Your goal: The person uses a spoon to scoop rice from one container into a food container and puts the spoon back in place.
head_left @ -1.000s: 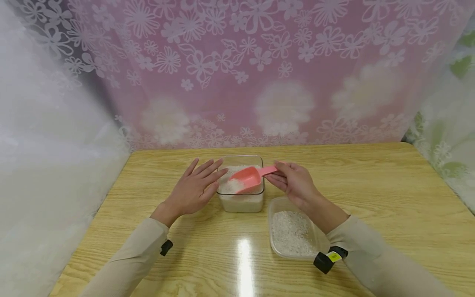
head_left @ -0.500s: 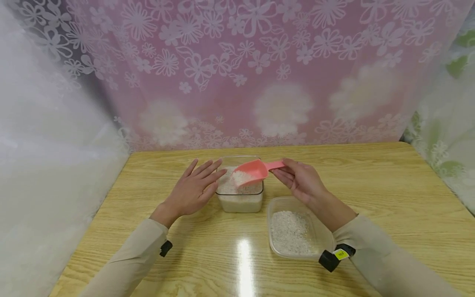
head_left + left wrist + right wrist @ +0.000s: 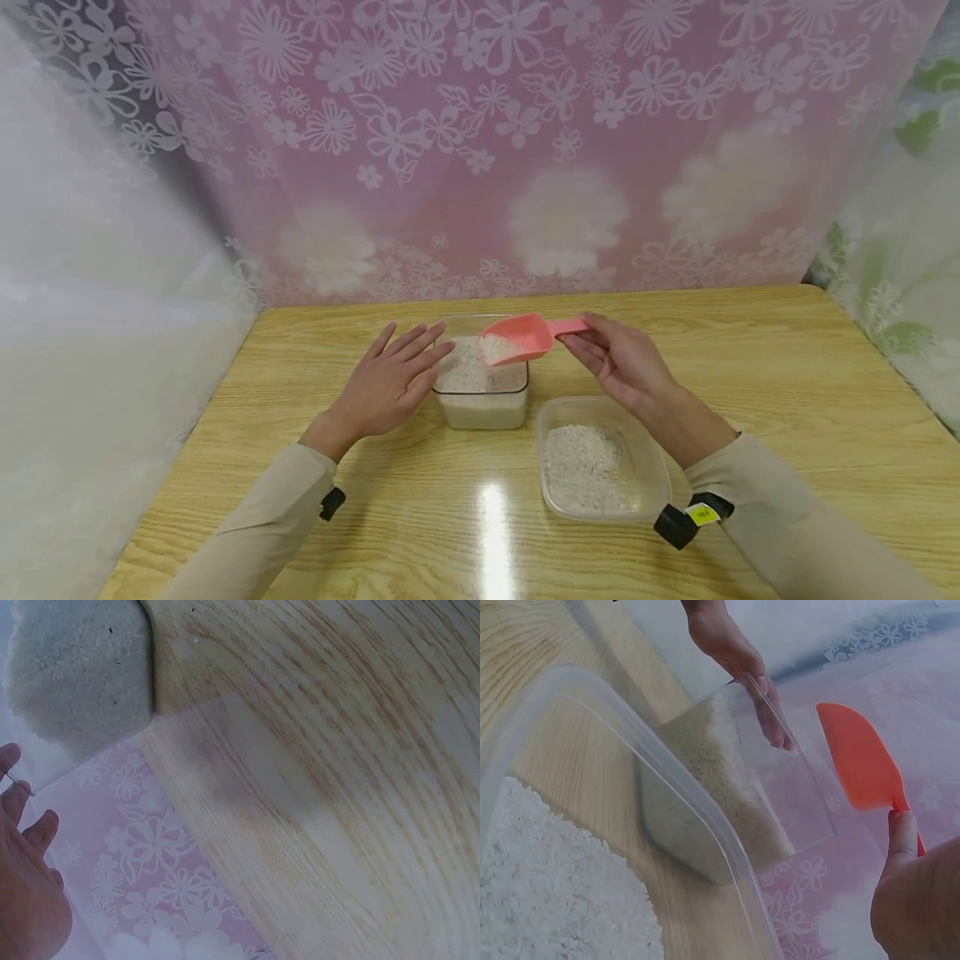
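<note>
Left sleeve (image 3: 258, 517), between 7 and 8 o'clock: beige, plain, creased; right sleeve (image 3: 795, 517), 4 o'clock, same beige; small black device (image 3: 332, 503) at left cuff; black blocky unit (image 3: 675, 527) at right cuff, black strap (image 3: 722, 505); yellow label (image 3: 702, 514) at unit's 2 o'clock, dark marking illegible; left hand (image 3: 382, 390), right hand (image 3: 626, 364) bare.
</note>
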Demonstrator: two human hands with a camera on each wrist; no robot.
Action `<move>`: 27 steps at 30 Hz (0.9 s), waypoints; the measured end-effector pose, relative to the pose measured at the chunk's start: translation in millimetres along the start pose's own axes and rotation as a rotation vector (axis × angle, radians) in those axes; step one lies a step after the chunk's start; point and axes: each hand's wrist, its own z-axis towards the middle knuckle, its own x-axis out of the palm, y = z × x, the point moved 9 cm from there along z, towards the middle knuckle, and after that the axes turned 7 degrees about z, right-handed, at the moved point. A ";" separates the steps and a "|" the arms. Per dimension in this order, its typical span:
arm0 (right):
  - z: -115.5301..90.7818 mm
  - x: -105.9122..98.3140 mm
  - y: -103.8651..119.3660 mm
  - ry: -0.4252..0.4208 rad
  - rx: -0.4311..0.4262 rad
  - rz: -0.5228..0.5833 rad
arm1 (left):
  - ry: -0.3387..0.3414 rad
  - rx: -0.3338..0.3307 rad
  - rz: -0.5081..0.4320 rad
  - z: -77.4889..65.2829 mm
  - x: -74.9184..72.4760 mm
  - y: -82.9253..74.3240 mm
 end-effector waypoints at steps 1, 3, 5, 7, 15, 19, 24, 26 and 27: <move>-2.9 0.0 0.5 -0.001 0.001 0.008 | 0.001 0.004 -0.005 -0.5 0.2 -0.3; -8.2 -0.5 2.1 -0.004 0.000 0.016 | 0.001 0.008 -0.009 -1.7 0.1 -0.8; -13.4 -1.4 4.3 -0.007 -0.005 0.015 | 0.000 0.011 -0.010 -3.1 -0.2 -1.2; -18.8 -2.5 6.6 -0.006 -0.008 0.018 | 0.006 0.011 -0.013 -4.7 -0.7 -1.3; -38.5 -10.7 18.0 0.016 -0.018 0.036 | 0.017 0.011 -0.024 -10.2 -2.7 -1.6; -48.7 -18.6 25.6 0.045 -0.030 0.033 | 0.007 0.019 -0.027 -11.5 -3.3 -1.8; -64.6 -34.3 35.1 0.085 -0.041 0.044 | 0.013 0.023 -0.023 -12.4 -2.6 -1.7; -71.2 -42.0 38.2 0.101 -0.044 0.048 | 0.014 0.023 -0.023 -13.0 -2.4 -1.4; -74.8 -46.1 39.4 0.109 -0.043 0.052 | 0.012 0.024 -0.023 -13.2 -2.5 -1.3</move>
